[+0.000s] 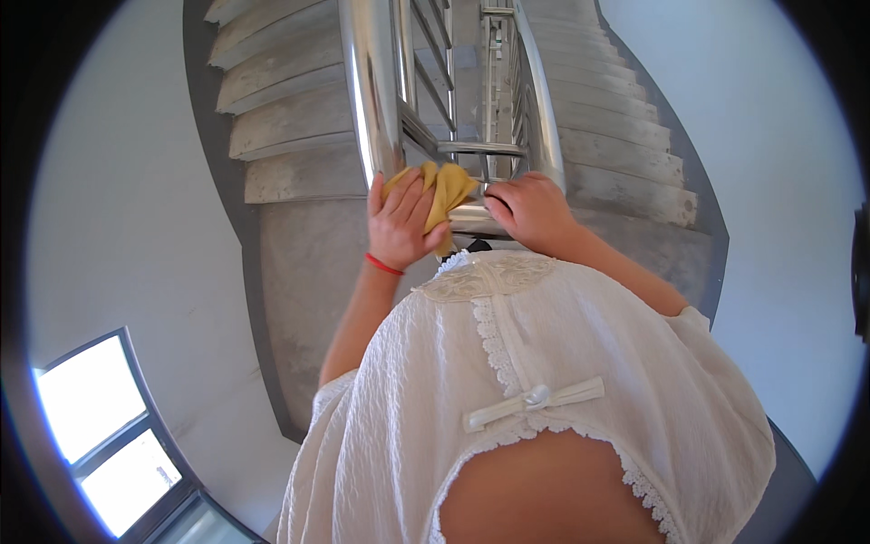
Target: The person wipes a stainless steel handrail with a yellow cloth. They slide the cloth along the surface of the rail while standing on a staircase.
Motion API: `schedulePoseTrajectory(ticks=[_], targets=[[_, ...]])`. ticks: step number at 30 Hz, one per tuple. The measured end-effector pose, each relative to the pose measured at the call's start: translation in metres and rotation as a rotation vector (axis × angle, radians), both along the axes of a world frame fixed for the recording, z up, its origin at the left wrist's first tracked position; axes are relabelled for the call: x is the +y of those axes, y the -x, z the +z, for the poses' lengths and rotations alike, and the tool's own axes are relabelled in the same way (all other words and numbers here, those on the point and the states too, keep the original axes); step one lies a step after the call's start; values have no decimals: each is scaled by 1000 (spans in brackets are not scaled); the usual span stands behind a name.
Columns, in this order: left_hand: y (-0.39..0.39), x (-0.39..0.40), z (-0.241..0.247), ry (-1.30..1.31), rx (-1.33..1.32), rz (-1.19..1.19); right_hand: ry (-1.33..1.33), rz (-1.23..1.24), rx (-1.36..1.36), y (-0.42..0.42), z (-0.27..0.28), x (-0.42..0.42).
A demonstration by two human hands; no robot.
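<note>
My left hand (402,228), with a red band at the wrist, presses a crumpled yellow cloth (445,190) against the corner of a polished metal handrail (374,81). Part of the cloth bunches up between thumb and fingers and hangs over the rail's inner side. To the right, my right hand (537,211) rests with curled fingers over the other corner of the same handrail. Its fingertips are partly hidden. Between both hands runs a short cross section of the shiny rail.
Concrete steps (292,129) lie left of the railing, and a second flight (605,136) lies on the right. Metal balusters (452,75) border the gap between them. Underfoot is a grey landing (306,272). White walls (129,224) with dark skirting stand at both sides; a window (95,401) is lower left.
</note>
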State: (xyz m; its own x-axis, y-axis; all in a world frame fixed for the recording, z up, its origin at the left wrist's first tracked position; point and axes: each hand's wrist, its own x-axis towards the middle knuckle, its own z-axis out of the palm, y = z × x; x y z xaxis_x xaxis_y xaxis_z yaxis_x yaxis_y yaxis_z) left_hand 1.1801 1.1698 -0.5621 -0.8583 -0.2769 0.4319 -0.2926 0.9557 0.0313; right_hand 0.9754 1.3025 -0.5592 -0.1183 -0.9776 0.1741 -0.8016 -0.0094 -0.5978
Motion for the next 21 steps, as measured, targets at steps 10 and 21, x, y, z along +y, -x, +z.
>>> schedulePoseTrajectory(ticks=[10, 21], targets=[[93, -141, 74, -144, 394, 27, -76, -94, 110, -18, -4, -6], [36, -60, 34, -619, 403, 343, -215, 63, 163, -17, -12, -14]])
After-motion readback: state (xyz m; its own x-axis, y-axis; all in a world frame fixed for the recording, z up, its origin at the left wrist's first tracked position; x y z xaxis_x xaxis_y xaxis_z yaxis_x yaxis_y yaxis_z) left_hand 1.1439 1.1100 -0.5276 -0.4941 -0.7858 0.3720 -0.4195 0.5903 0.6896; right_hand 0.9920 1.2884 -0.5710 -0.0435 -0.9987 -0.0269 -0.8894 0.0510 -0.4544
